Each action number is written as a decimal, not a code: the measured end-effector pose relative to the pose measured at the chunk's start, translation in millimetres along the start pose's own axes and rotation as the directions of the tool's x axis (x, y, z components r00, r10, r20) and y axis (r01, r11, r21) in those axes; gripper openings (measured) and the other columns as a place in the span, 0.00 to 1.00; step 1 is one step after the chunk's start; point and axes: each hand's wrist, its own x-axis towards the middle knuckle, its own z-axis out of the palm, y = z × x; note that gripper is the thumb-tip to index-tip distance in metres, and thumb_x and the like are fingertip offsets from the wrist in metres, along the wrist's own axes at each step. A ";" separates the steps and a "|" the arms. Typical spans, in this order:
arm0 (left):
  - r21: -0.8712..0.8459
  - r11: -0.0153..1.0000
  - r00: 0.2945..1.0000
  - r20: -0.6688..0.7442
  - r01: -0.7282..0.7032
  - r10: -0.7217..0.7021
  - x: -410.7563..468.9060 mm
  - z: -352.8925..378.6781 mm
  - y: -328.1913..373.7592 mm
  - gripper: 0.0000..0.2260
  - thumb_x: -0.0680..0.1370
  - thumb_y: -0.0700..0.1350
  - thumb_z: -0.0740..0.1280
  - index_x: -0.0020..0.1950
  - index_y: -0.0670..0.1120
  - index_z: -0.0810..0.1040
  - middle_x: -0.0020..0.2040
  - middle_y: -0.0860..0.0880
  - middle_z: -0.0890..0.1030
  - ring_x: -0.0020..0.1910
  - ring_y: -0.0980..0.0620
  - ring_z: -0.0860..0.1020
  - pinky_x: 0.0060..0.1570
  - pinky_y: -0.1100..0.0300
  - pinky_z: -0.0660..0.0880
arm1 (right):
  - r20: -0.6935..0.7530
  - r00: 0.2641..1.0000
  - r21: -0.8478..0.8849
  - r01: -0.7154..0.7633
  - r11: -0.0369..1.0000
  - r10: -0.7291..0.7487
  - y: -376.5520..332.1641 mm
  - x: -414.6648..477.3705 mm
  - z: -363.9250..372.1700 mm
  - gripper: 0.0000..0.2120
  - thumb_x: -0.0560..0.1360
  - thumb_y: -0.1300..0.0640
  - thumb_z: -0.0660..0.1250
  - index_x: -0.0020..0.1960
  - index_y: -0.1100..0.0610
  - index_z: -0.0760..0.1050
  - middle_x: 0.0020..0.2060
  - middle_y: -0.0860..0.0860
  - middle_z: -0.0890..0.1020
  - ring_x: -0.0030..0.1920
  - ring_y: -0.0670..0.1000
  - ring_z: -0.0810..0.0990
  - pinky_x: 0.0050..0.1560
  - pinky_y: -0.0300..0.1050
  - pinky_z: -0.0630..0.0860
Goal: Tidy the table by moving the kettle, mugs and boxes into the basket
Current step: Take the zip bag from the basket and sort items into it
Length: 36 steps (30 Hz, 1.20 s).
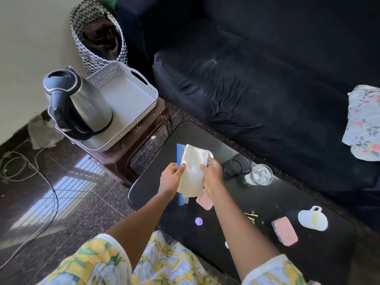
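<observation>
You stood over a long black table (236, 202) with a shiny top. Your left hand (171, 177) and your right hand (212, 174) both gripped a white paper-like bag (192, 171) with a blue strip (179, 153) along its edge, and you held it up above the near end of the table. Each hand pinched one side of the bag.

The steel kettle (78, 103) was already in the white basket (131, 93). It sat at the basket's left end and took up about half of it. The rest of the basket was bare. The basket sat on a dark brown stool (135, 136) just beside the table.

Still on the table were a white mug (312, 220) lying tilted, a pink box (284, 231) near it, and another pink box (204, 200) partly hidden under your right arm. A black cup (237, 165) and a clear glass (259, 174) stood touching each other by the far edge. A small purple cap (198, 221) lay near your side.

Behind the table was a big dark sofa (267, 79) with a flowery cloth (364, 122) on it. A zigzag hamper (98, 36) stood in the corner by the wall. The floor (61, 192) was dark, speckled and shiny, and a grey cable (41, 173) ran across it
</observation>
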 end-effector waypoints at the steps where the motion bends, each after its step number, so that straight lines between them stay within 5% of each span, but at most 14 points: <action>1: -0.016 1.000 1.000 -0.005 0.008 -0.008 -0.3 1.0 -0.2 0.14 0.81 0.49 0.59 0.46 0.40 0.77 0.46 0.51 0.75 0.45 0.50 0.77 0.41 0.62 0.75 | -0.012 1.000 0.004 -0.008 1.000 0.008 0.6 0.0 0.0 0.13 0.77 0.67 0.61 0.59 0.58 0.75 0.43 0.50 0.81 0.44 0.53 0.79 0.52 0.51 0.77; 6: -0.100 0.993 0.998 -0.003 0.063 -0.064 -3.0 3.9 0.7 0.18 0.81 0.53 0.56 0.53 0.40 0.75 0.46 0.48 0.77 0.45 0.49 0.78 0.46 0.53 0.77 | -0.061 0.995 -0.115 -0.086 0.990 0.079 5.3 -3.1 3.0 0.18 0.79 0.55 0.61 0.67 0.58 0.68 0.57 0.55 0.77 0.53 0.55 0.76 0.59 0.50 0.74; 9: -0.053 0.999 1.000 -0.009 0.011 -0.011 -4.2 7.3 2.2 0.16 0.80 0.54 0.57 0.47 0.44 0.76 0.43 0.50 0.75 0.42 0.53 0.76 0.40 0.62 0.74 | -0.095 0.992 -0.122 -0.097 0.988 0.085 7.5 -6.5 6.0 0.18 0.80 0.57 0.60 0.68 0.58 0.66 0.60 0.57 0.77 0.53 0.54 0.75 0.55 0.48 0.72; 14: 0.018 0.999 0.999 0.005 -0.051 0.051 -0.9 9.2 1.0 0.13 0.81 0.50 0.58 0.46 0.44 0.78 0.47 0.51 0.73 0.47 0.51 0.76 0.44 0.60 0.74 | -0.236 0.970 -0.099 -0.075 0.992 0.050 4.3 -11.2 8.9 0.15 0.80 0.63 0.57 0.66 0.61 0.65 0.60 0.62 0.77 0.53 0.59 0.77 0.49 0.45 0.70; 24: 0.082 0.993 0.996 0.050 -0.083 0.079 -2.9 7.3 0.2 0.15 0.81 0.50 0.59 0.43 0.43 0.80 0.44 0.51 0.72 0.44 0.51 0.76 0.43 0.56 0.74 | -0.275 0.961 -0.207 -0.071 0.976 0.012 2.1 -13.6 11.5 0.17 0.80 0.65 0.56 0.68 0.66 0.66 0.65 0.63 0.72 0.61 0.63 0.75 0.57 0.50 0.71; 28: 0.285 0.945 0.987 0.060 -0.161 0.149 3.4 4.8 -2.4 0.13 0.78 0.49 0.65 0.49 0.39 0.81 0.46 0.51 0.74 0.45 0.51 0.77 0.39 0.61 0.75 | -0.175 0.983 -0.201 -0.084 0.976 0.049 3.1 -11.5 4.0 0.14 0.79 0.63 0.57 0.62 0.64 0.72 0.58 0.62 0.78 0.54 0.60 0.78 0.51 0.49 0.74; 32: 0.317 0.941 0.993 0.028 -0.117 0.114 8.1 0.0 -4.0 0.12 0.77 0.48 0.65 0.48 0.40 0.81 0.46 0.52 0.74 0.45 0.51 0.77 0.39 0.63 0.76 | 0.206 0.962 0.112 -0.203 0.973 0.177 1.6 -12.0 -15.9 0.08 0.76 0.62 0.65 0.55 0.59 0.77 0.48 0.58 0.83 0.43 0.56 0.82 0.40 0.48 0.79; 36: 0.287 0.956 0.997 0.069 -0.058 0.040 10.2 -6.4 -2.4 0.11 0.77 0.49 0.66 0.48 0.42 0.81 0.47 0.52 0.75 0.47 0.52 0.79 0.40 0.62 0.78 | 0.349 0.919 0.216 -0.270 0.938 0.184 0.9 -1.0 -35.9 0.08 0.73 0.69 0.68 0.50 0.60 0.75 0.49 0.59 0.82 0.46 0.57 0.81 0.46 0.51 0.79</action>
